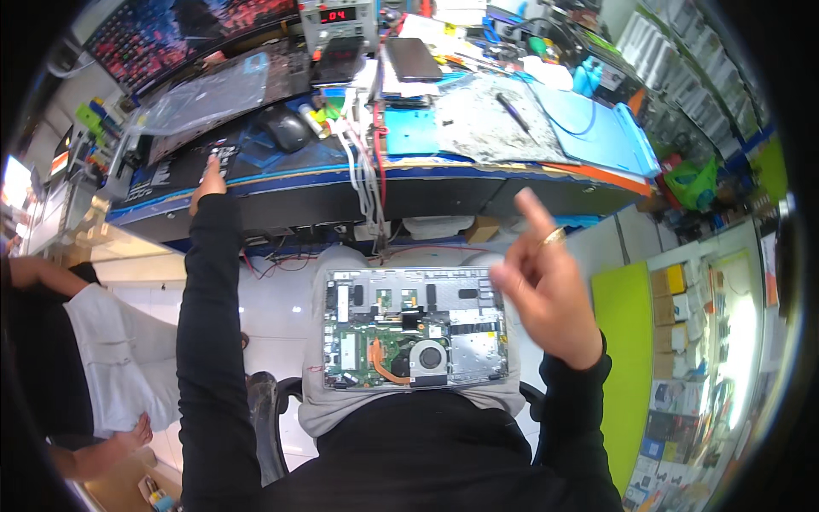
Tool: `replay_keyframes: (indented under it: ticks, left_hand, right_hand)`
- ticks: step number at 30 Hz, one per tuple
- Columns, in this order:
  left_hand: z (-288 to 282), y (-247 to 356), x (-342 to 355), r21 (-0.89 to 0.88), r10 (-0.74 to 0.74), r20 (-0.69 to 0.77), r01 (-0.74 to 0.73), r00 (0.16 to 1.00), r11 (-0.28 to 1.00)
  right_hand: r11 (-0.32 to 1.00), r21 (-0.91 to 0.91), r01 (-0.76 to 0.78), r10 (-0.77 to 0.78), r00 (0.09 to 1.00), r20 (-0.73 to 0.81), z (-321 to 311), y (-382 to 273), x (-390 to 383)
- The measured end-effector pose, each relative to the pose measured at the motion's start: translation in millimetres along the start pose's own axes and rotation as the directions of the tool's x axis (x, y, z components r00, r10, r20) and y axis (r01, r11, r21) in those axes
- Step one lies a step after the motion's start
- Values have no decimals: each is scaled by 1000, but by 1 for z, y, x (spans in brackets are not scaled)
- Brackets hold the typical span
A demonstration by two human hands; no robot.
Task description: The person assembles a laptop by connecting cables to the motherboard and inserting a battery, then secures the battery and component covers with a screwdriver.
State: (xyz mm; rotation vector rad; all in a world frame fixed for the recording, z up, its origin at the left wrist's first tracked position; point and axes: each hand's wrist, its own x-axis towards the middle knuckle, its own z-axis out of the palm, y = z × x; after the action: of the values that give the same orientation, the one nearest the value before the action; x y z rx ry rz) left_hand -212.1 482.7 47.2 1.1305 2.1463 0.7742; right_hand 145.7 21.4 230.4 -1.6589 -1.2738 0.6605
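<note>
An opened laptop base [478,358] lies across my thighs, its insides facing up. It shows a green circuit board [397,346], a round black fan [429,357] and a copper heat pipe [376,358]. My right hand [550,294] is raised over the laptop's right edge, apart from it, index finger stretched out and other fingers partly curled. A gold ring [553,236] sits on one finger. My left hand [210,181] reaches to the desk's front edge at the left, over a dark printed mat [171,175]; a finger points forward, the others are mostly hidden.
On the desk are a black mouse [286,128], white cables [358,162] hanging over the edge, two dark phones [413,60], a pen-like tool [514,115] and a blue tray [597,136]. A seated person [119,350] is at the left, a glass display case [682,384] at the right.
</note>
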Motion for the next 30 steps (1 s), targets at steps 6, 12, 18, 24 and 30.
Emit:
replay_keyframes:
  ticks: [6, 12, 18, 24, 30]
  left_hand:
    - [2, 13, -53, -1, -153, -122, 154, 981, 988]
    - [-62, -11, 1, -91, -101, -233, 81, 967, 993]
    - [-66, 20, -77, -770, -102, 372, 368, 923, 521]
    - [-73, 40, -115, -754, -37, 551, 517, 833, 405]
    - [-80, 7, -32, -507, 293, -128, -317, 947, 802]
  right_hand:
    - [976, -219, -19, 76, 964, 254, 24, 57, -27]
    - [967, -213, -138, 176, 969, 171, 15, 110, -67]
    - [900, -1, -435, 435, 900, 4, -11, 161, -106]
    - [907, 42, -419, 418, 908, 26, -11, 182, -103]
    - [898, 64, -435, 436, 900, -8, -7, 207, -105]
